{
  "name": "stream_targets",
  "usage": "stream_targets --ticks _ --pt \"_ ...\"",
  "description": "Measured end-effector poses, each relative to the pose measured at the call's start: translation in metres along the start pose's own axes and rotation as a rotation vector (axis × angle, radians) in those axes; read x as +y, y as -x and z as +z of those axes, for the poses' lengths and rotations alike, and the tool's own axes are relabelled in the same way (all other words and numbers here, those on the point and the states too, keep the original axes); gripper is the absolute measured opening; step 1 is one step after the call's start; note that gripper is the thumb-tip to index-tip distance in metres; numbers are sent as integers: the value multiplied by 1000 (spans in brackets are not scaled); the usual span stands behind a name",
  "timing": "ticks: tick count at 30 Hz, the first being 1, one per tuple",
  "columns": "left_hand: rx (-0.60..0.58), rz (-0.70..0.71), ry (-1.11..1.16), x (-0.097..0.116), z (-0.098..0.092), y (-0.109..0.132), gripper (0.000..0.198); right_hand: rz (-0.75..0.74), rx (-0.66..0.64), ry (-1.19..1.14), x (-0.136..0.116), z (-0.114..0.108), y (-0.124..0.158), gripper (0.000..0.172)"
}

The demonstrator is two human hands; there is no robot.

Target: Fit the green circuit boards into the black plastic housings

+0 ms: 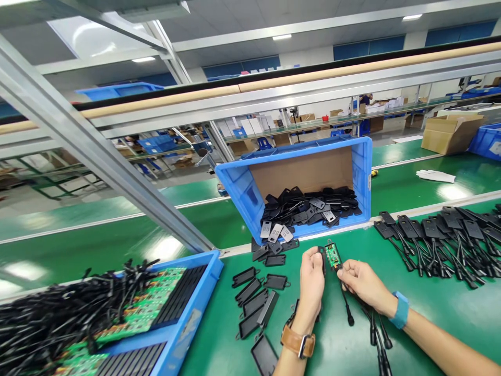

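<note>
My left hand (312, 277), fingers closed, grips a small black plastic cover (322, 256), seen nearly edge-on. Just right of it, my right hand (360, 282) pinches the lower end of a green circuit board (333, 254), which appears to lie in a black case with a small loop at its top. A black cable (346, 300) with a thick plug end hangs down from the board. Under and below my right hand lie several more black cables (378, 339). Loose open black case halves (250, 303) are scattered left of my left hand.
A tilted blue crate (368, 183) with black covers stands behind my hands. Finished-looking black cased units with cables (434, 235) lie at right. A blue tray (195, 313) at left holds circuit boards with cables. A metal post (129, 167) slants across the left; a white glove (435, 176) lies behind.
</note>
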State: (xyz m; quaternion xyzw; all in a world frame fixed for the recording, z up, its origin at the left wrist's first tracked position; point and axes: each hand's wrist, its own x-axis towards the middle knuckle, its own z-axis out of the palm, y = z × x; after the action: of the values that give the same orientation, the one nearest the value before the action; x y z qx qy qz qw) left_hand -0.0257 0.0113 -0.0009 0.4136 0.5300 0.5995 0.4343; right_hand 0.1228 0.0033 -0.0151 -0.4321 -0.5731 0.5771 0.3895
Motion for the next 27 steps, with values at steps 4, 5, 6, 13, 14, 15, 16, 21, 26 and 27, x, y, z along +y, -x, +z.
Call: stream_targets --ticks 4,5,6,13,14,15,16,21,26,27 --pt "-24 3 4 1 1 0 40 -4 9 42 3 0 -1 39" --pt "-37 -15 26 1 1 1 40 -6 9 47 3 0 -1 38" --pt "-49 -36 46 2 0 1 41 -7 8 49 3 0 -1 38" --pt "-90 -109 55 7 -2 0 43 -40 10 84 1 0 0 34" --pt "-92 -112 49 8 -2 0 43 -43 11 86 1 0 0 34" --pt "-91 -113 43 8 -2 0 44 -46 12 87 1 0 0 33" --pt "-88 -112 37 8 -2 0 44 -48 13 86 1 0 0 33" --pt "-59 -110 36 7 0 1 44 -51 14 82 1 0 0 32" --pt "-26 -106 46 8 2 3 47 -55 11 77 0 -1 1 31" --pt "-22 -100 32 7 3 4 47 -59 8 78 0 -1 1 31"
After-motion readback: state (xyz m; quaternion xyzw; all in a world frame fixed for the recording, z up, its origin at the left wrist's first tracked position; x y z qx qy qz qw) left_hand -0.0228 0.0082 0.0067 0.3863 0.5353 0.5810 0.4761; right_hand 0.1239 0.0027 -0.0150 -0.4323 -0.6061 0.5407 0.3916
